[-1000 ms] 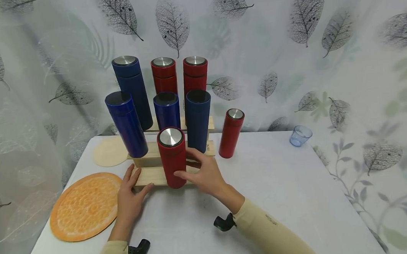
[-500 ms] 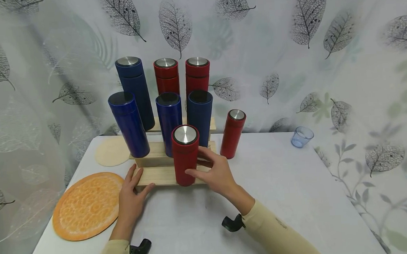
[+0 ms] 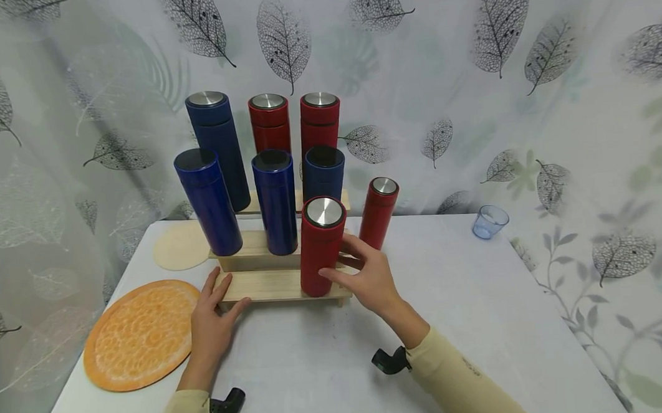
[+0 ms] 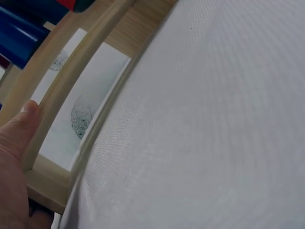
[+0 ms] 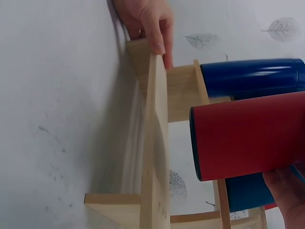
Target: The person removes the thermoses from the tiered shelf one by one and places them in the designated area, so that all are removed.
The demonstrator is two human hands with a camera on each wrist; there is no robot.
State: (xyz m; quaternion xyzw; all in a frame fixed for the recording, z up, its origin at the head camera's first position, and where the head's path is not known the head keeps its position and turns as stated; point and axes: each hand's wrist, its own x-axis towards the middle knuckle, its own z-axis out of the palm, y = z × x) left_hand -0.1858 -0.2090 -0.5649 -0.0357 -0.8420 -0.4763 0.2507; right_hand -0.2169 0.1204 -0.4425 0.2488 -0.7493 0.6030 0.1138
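My right hand [image 3: 371,273] holds a red thermos [image 3: 322,257] with a silver-topped lid between thumb and fingers. In the right wrist view the base of this red thermos [image 5: 248,136] is a little apart from the lowest step of the wooden tiered rack [image 3: 262,285]. Thumb and fingers of my left hand [image 3: 210,322] grip the left end of that step. On the middle tier stand two glossy blue thermoses [image 3: 209,200] and, at right, a navy one [image 3: 323,169], partly hidden. A navy thermos [image 3: 215,138] and two red ones [image 3: 270,125] occupy the top tier.
Another red thermos [image 3: 377,213] stands on the white table just right of the rack. A small blue glass [image 3: 489,221] is near the far right edge. To the left lie an orange round mat [image 3: 141,335] and a beige disc [image 3: 181,247].
The red thermos in my right hand has moved rightward along the lowest step, from the middle to the right end, and now covers part of the navy one. My left hand stays on the rack.
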